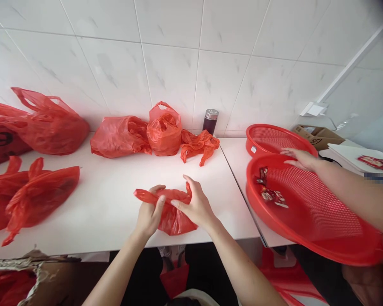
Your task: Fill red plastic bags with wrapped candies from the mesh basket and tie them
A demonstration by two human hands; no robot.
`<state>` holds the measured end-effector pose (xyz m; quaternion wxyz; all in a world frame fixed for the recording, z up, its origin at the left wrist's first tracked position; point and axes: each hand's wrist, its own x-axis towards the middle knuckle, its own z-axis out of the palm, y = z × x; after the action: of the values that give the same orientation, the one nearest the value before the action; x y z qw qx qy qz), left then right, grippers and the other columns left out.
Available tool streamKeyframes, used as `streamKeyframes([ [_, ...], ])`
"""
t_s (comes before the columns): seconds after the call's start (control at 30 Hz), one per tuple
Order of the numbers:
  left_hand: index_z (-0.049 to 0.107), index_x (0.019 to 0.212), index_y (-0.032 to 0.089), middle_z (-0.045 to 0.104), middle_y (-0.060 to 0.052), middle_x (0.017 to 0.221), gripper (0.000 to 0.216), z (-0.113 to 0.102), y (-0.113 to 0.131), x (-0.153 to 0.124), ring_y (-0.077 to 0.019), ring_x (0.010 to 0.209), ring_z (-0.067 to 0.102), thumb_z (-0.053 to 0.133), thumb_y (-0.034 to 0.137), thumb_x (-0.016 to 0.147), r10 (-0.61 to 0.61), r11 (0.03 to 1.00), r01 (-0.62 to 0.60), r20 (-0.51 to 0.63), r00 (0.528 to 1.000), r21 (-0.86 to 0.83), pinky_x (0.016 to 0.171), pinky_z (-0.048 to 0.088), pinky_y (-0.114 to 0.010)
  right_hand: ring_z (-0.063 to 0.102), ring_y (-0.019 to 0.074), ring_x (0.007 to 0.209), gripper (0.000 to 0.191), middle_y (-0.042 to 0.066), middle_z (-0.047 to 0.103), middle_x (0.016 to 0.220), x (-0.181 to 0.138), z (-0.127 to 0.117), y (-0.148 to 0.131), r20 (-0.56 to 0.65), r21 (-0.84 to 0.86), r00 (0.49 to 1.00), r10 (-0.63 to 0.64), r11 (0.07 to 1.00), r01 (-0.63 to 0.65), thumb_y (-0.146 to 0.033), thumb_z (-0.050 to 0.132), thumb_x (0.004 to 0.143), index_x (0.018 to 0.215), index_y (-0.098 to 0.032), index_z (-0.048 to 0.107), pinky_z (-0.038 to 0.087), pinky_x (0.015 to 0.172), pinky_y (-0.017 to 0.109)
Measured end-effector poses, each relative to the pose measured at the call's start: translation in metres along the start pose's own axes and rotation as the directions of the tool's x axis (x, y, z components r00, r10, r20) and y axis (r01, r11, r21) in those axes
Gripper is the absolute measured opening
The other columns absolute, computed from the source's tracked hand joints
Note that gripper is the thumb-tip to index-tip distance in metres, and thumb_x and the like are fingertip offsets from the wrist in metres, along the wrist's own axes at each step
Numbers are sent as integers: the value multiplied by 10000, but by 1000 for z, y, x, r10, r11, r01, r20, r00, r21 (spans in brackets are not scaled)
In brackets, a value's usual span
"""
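Observation:
A red plastic bag (178, 221) with something bulky inside sits near the front edge of the white table (98, 204). My left hand (151, 212) is closed on its left side, thumb on top, and one twisted handle end sticks out to the left past the fingers. On the other side my right hand (196, 204) grips the bag's top, with a bit of red plastic rising between thumb and fingers. The bag's contents cannot be made out through the plastic.
Filled red bags (47, 123) stand at the left and along the tiled wall, beside a dark flask (210, 121). At right, a co-worker's hand (301, 160) is over a large red basket (253, 204) with a few small packets; another basket (281, 129) stands behind.

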<state>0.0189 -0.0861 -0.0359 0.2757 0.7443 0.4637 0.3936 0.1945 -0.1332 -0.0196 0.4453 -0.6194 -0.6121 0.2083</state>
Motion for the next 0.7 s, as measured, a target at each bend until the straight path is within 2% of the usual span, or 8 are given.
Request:
streamKeyframes([
  [0.07, 583, 1056, 207, 654, -89, 1066, 337, 6, -3, 3, -248, 966, 622, 386, 451, 933, -8, 997, 2, 63, 998, 83, 834, 478, -385, 575, 221, 1112, 617, 94, 560, 1232, -4, 5, 6, 18, -84, 997, -79, 993, 80, -406, 637, 830, 1384, -275, 398, 493, 924, 385],
  [0.13, 606, 896, 221, 659, -67, 942, 317, 7, -5, 6, -245, 883, 613, 398, 459, 925, -24, 991, 15, 64, 998, 135, 776, 459, -366, 603, 209, 1049, 426, 94, 602, 1150, -2, 5, 13, -4, -145, 989, -149, 978, 147, -340, 540, 907, 1316, -242, 470, 501, 900, 367],
  [0.2, 577, 790, 229, 639, -47, 844, 338, 6, -5, 8, -226, 808, 598, 371, 457, 932, -47, 983, 37, 54, 997, 180, 706, 435, -328, 608, 211, 1020, 339, 106, 615, 1096, 1, 2, 16, -63, -199, 979, -195, 963, 179, -322, 476, 944, 1263, -213, 511, 500, 886, 359],
  [0.3, 511, 711, 233, 593, -14, 717, 366, 3, -3, 10, -188, 674, 558, 330, 450, 944, -97, 972, 88, 33, 995, 218, 611, 389, -280, 582, 242, 1066, 496, 124, 607, 1136, 2, -4, 11, -87, -215, 981, -172, 965, 150, -411, 580, 881, 1313, -195, 463, 489, 901, 387],
  [0.37, 487, 684, 234, 555, 1, 632, 376, 1, -2, 10, -175, 591, 517, 321, 450, 944, -137, 963, 129, 19, 990, 237, 569, 354, -268, 574, 268, 1092, 674, 119, 608, 1182, 0, -8, 7, 15, -220, 995, -99, 970, 100, -431, 690, 781, 1359, -212, 420, 477, 916, 424],
  [0.43, 489, 664, 236, 523, 8, 563, 387, 0, -1, 11, -175, 541, 496, 327, 459, 936, -173, 953, 161, 24, 985, 256, 550, 325, -270, 602, 263, 1058, 635, 90, 633, 1168, -1, -13, 6, 121, -213, 993, -9, 976, 35, -345, 694, 766, 1341, -248, 442, 477, 901, 425],
  [0.57, 453, 532, 233, 474, -5, 462, 497, -1, 1, 16, -180, 468, 472, 347, 548, 901, -252, 933, 228, 51, 966, 280, 532, 298, -287, 639, 180, 958, 340, 22, 675, 1066, 11, -24, 14, 210, 34, 977, 47, 998, -55, -154, 541, 807, 1130, -258, 569, 480, 853, 328],
  [0.7, 281, 394, 240, 445, -28, 414, 613, -1, 0, 29, -169, 417, 434, 354, 631, 862, -336, 910, 311, 48, 941, 275, 513, 302, -299, 615, 174, 965, 217, 35, 663, 1038, 32, -33, 24, 282, 283, 958, 57, 949, -140, -197, 582, 773, 989, -190, 604, 458, 866, 314],
])
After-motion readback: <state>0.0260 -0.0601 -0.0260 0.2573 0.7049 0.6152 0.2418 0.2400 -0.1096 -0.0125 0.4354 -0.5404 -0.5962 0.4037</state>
